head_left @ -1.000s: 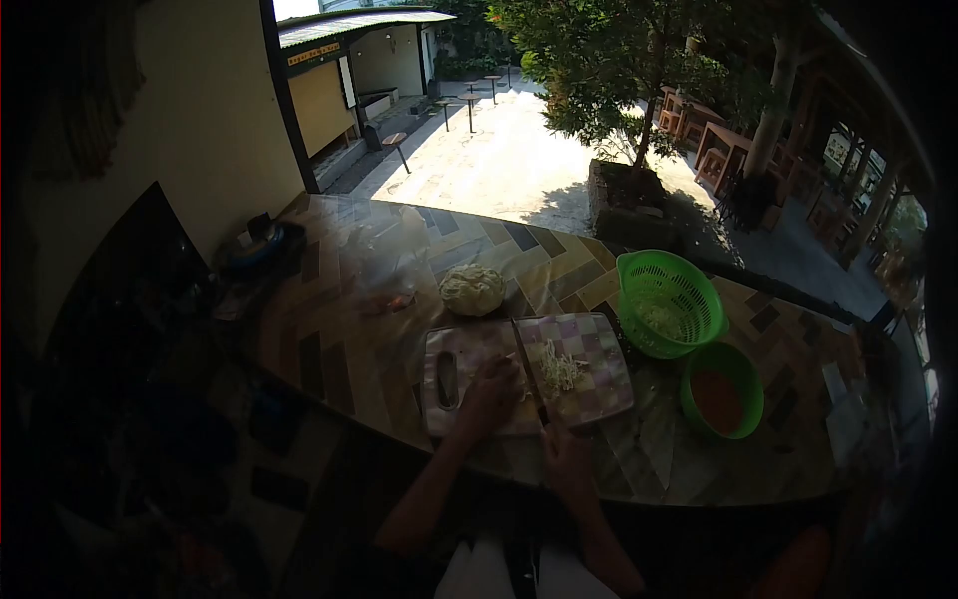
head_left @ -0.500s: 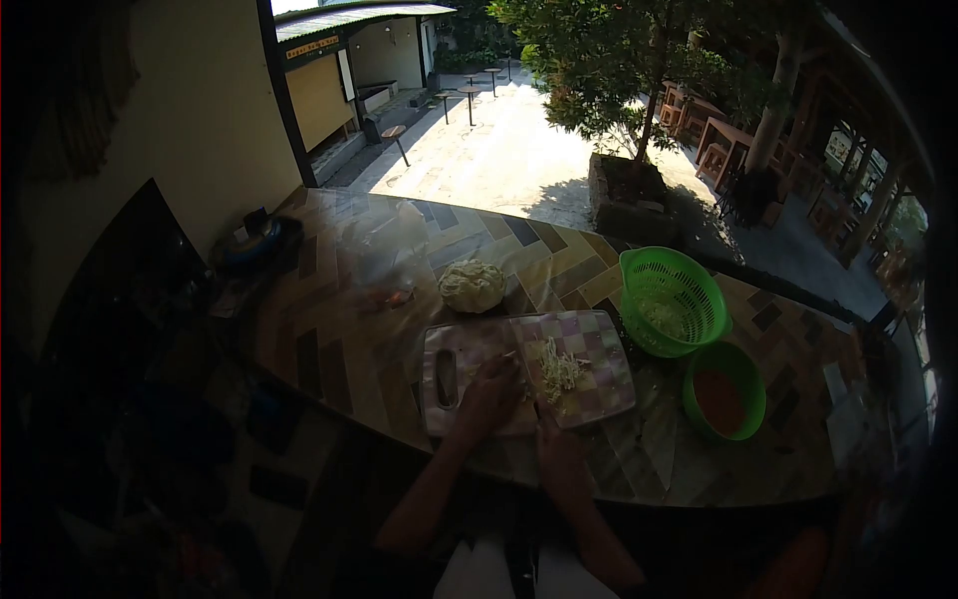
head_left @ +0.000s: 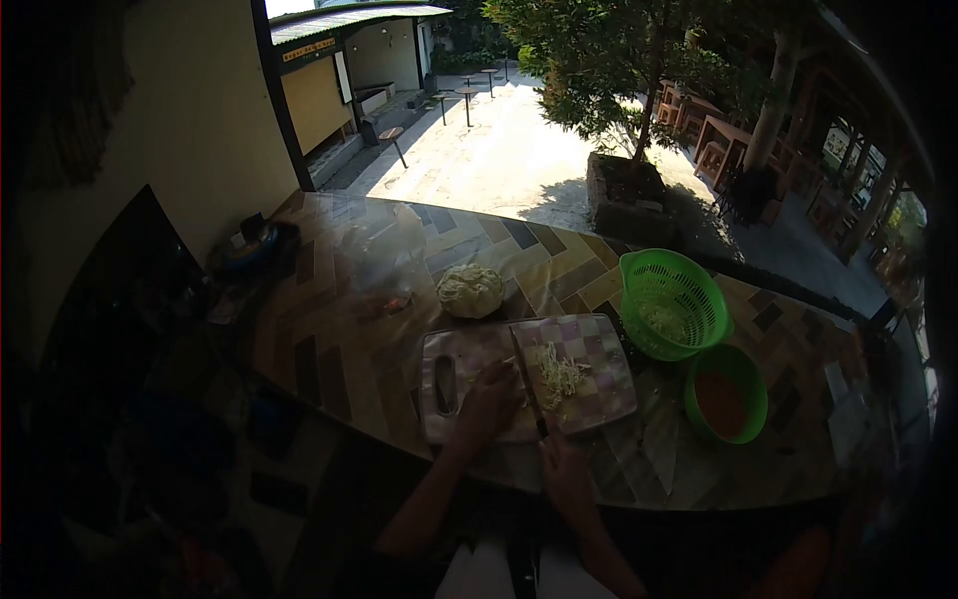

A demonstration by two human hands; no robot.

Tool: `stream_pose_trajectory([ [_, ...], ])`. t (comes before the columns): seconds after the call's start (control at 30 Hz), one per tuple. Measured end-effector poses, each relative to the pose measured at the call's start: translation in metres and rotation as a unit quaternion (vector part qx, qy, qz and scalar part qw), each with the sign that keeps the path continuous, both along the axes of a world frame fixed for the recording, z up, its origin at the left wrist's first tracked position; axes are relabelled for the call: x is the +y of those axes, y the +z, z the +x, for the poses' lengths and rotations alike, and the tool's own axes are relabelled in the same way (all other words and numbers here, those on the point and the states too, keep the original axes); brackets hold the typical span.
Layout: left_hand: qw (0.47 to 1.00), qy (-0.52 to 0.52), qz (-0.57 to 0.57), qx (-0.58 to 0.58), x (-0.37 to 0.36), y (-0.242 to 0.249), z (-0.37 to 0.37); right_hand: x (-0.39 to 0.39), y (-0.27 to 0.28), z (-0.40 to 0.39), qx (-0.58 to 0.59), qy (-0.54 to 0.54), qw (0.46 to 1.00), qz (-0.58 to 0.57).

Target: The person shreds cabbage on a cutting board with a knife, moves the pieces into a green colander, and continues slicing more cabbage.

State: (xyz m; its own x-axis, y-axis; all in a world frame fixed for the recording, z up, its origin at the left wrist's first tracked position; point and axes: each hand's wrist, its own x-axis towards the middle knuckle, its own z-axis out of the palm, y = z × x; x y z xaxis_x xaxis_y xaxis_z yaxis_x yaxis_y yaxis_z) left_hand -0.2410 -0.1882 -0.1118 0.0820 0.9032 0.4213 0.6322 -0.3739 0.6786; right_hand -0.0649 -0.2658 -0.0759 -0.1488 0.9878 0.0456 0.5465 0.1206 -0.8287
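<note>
A checkered cutting board (head_left: pixel 454 344) with a handle slot lies on the table in front of me. My right hand (head_left: pixel 565 467) is closed around the handle of a knife (head_left: pixel 529 387), its blade pointing away across the board. Just left of the blade, my left hand (head_left: pixel 491 397) has its fingers curled down on a piece of cabbage, mostly hidden under them. Shredded cabbage (head_left: pixel 561 371) lies in a loose heap right of the blade. Behind the board sits a larger pale cabbage head (head_left: pixel 470 291).
Right of the board stand a green colander (head_left: pixel 723 317) with pale shreds inside and a green bowl (head_left: pixel 760 399) holding something orange. A clear plastic bag (head_left: pixel 384 245) lies at the back left of the tiled table (head_left: pixel 334 374). A planter with a tree is beyond.
The knife blade now shows lying along the board beside my left fingers, where before it was hardly visible. My right hand has shifted slightly toward me. My left hand stays in place.
</note>
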Motion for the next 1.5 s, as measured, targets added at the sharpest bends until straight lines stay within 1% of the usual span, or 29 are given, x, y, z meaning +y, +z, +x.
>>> stream_pose_trajectory([
  [0.03,1.0,0.0,0.0,0.002,0.0,0.0,0.0,-0.001,0.003,-0.001,0.008,0.001,1.0,-0.007],
  [0.13,1.0,0.001,-0.001,-0.002,0.0,0.003,0.0,-0.001,-0.01,-0.004,0.021,0.0,0.998,0.055],
  [0.23,1.0,-0.003,-0.006,-0.013,0.0,0.003,0.0,-0.003,0.004,-0.006,-0.04,-0.003,0.999,-0.035],
  [0.43,0.999,-0.005,-0.036,-0.025,0.002,-0.001,0.0,-0.002,-0.003,-0.005,-0.041,-0.004,0.999,-0.023],
  [0.63,0.999,-0.019,-0.037,0.0,0.001,0.005,-0.002,0.008,0.009,-0.012,-0.099,0.017,0.994,-0.043],
  [0.83,1.0,-0.021,-0.005,0.017,0.0,0.003,-0.001,0.028,-0.005,-0.025,-0.159,0.024,0.987,0.017],
  [0.93,0.999,-0.022,0.005,0.026,0.002,0.004,-0.002,0.014,-0.001,-0.014,-0.162,0.007,0.986,-0.041],
  [1.03,1.0,-0.016,0.003,0.021,0.003,-0.003,-0.001,0.018,0.008,-0.013,-0.154,-0.004,0.987,-0.04],
  [1.13,1.0,-0.021,0.005,0.015,0.004,-0.004,-0.002,0.031,0.002,-0.004,-0.082,-0.028,0.996,0.005],
  [1.23,1.0,-0.011,0.0,0.016,0.002,-0.003,-0.002,0.022,-0.006,0.002,0.003,-0.062,0.996,0.06],
  [1.33,1.0,-0.008,-0.002,0.016,0.003,-0.006,-0.001,0.014,-0.014,0.003,0.011,-0.049,0.998,-0.024],
  [1.43,1.0,-0.008,0.007,0.01,0.003,-0.007,-0.002,0.014,-0.009,0.001,-0.008,-0.005,0.999,-0.053],
  [1.5,1.0,-0.007,0.004,-0.008,0.004,-0.007,-0.001,0.015,-0.009,-0.001,-0.01,0.011,0.999,-0.042],
])
